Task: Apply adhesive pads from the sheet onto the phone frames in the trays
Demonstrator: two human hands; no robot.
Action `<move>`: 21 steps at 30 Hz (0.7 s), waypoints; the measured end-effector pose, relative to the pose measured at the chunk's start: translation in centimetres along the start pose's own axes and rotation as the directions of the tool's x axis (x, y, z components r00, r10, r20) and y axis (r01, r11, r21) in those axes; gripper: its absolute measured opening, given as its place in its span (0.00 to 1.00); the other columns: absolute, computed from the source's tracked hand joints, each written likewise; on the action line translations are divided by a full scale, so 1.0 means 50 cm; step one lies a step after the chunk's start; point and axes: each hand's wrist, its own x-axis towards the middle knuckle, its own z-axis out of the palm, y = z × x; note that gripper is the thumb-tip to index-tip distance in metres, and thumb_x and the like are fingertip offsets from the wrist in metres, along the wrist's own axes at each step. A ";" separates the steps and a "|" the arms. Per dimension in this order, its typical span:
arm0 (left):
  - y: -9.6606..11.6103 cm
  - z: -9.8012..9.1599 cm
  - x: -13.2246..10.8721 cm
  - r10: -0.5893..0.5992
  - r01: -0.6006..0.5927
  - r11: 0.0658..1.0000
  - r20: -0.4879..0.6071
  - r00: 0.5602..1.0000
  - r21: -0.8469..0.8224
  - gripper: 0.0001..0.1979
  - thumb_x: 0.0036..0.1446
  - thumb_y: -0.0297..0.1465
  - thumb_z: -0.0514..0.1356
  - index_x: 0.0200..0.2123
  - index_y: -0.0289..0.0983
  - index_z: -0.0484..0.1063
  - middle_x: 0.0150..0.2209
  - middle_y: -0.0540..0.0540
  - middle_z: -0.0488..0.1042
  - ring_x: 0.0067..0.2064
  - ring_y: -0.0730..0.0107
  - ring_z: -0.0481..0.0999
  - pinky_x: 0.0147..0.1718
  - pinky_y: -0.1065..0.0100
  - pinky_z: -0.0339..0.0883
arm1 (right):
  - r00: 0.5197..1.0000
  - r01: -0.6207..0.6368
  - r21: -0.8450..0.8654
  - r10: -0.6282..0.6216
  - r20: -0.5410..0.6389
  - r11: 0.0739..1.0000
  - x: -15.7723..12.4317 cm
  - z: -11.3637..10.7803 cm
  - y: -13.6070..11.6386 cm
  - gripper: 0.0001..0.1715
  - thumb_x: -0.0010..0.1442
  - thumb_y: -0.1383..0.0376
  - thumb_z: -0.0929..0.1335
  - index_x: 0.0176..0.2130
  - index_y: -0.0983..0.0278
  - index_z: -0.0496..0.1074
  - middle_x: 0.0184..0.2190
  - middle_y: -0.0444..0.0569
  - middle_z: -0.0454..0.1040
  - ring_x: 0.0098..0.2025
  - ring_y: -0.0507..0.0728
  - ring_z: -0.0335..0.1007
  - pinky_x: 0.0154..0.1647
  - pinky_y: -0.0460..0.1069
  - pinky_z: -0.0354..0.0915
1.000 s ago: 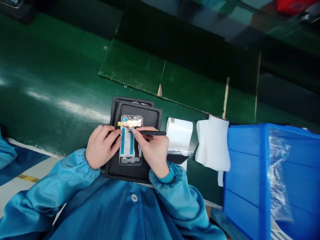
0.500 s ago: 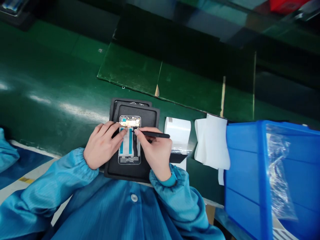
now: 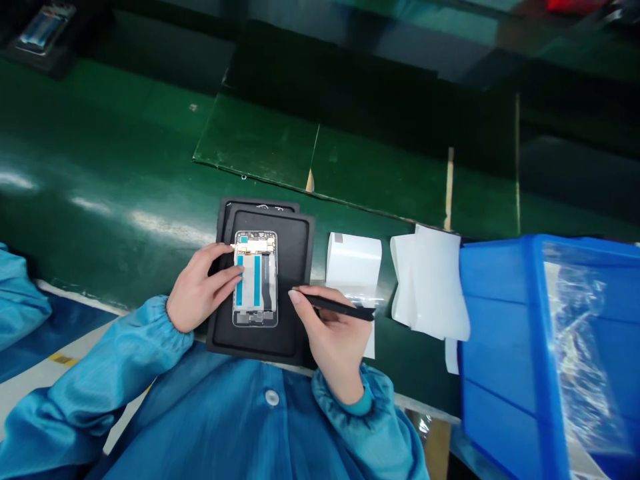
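Note:
An opened phone body [image 3: 255,280] with a bare circuit board at its top and blue strips lies in a black tray [image 3: 293,267], which is stacked on another tray. My left hand [image 3: 203,287] rests at the phone's left edge, fingers apart, fingertips touching the frame and the left blue strip. Just right of the tray, my right hand [image 3: 337,327] grips a black pen-like tool [image 3: 340,307] between thumb and fingers, its tip pointing left, away from the phone.
White sheets [image 3: 431,283] and a white paper piece [image 3: 354,263] lie right of the tray. Beyond them stands a blue bin [image 3: 500,347] with clear plastic inside. Another phone body [image 3: 44,28] sits at the far left. A person's blue sleeve [image 3: 20,293] shows at the left edge.
My right hand has moved right and slightly down, taking the tool off the phone. My left fingers have drawn back left from the board area. The view has shifted slightly.

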 end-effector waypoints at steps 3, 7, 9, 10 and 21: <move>0.012 0.009 -0.013 -0.276 0.276 0.961 -0.060 0.959 -0.004 0.15 0.64 0.32 0.60 0.53 0.37 0.72 0.47 0.41 0.73 0.46 0.63 0.76 0.45 0.62 0.75 | 0.999 0.017 0.008 -0.016 -0.040 1.000 -0.012 -0.015 0.011 0.05 0.54 0.64 0.78 0.35 0.58 0.82 0.32 0.45 0.83 0.33 0.57 0.81 0.36 0.50 0.78; 0.023 0.009 -0.007 -0.472 0.461 0.878 0.070 0.879 0.128 0.17 0.63 0.36 0.57 0.51 0.34 0.73 0.32 0.48 0.73 0.33 0.66 0.74 0.35 0.65 0.71 | 0.997 0.054 0.070 -0.051 -0.052 0.996 -0.023 -0.025 0.018 0.05 0.54 0.65 0.77 0.35 0.58 0.81 0.32 0.46 0.84 0.34 0.58 0.81 0.36 0.52 0.79; 0.029 0.001 0.001 -0.498 0.479 0.858 0.073 0.864 0.183 0.17 0.62 0.36 0.55 0.49 0.35 0.74 0.32 0.48 0.75 0.34 0.64 0.76 0.35 0.65 0.70 | 0.997 0.060 0.116 -0.054 -0.056 0.991 -0.025 -0.030 0.020 0.05 0.55 0.65 0.77 0.35 0.59 0.81 0.32 0.46 0.84 0.34 0.58 0.82 0.37 0.53 0.79; 0.033 -0.005 0.006 -0.506 0.486 0.852 0.065 0.860 0.197 0.17 0.62 0.36 0.54 0.49 0.36 0.74 0.33 0.47 0.76 0.36 0.64 0.77 0.36 0.65 0.70 | 0.997 0.064 0.142 -0.056 -0.058 0.988 -0.026 -0.034 0.020 0.05 0.55 0.65 0.77 0.35 0.59 0.81 0.32 0.47 0.83 0.34 0.59 0.82 0.38 0.54 0.79; 0.053 -0.028 0.042 -0.640 0.692 0.629 0.269 0.720 -0.355 0.23 0.58 0.43 0.61 0.53 0.40 0.64 0.39 0.45 0.81 0.37 0.62 0.82 0.36 0.64 0.74 | 0.992 0.106 0.267 -0.083 -0.099 0.958 -0.025 -0.079 0.024 0.06 0.54 0.67 0.77 0.35 0.58 0.80 0.32 0.47 0.83 0.35 0.60 0.82 0.37 0.55 0.79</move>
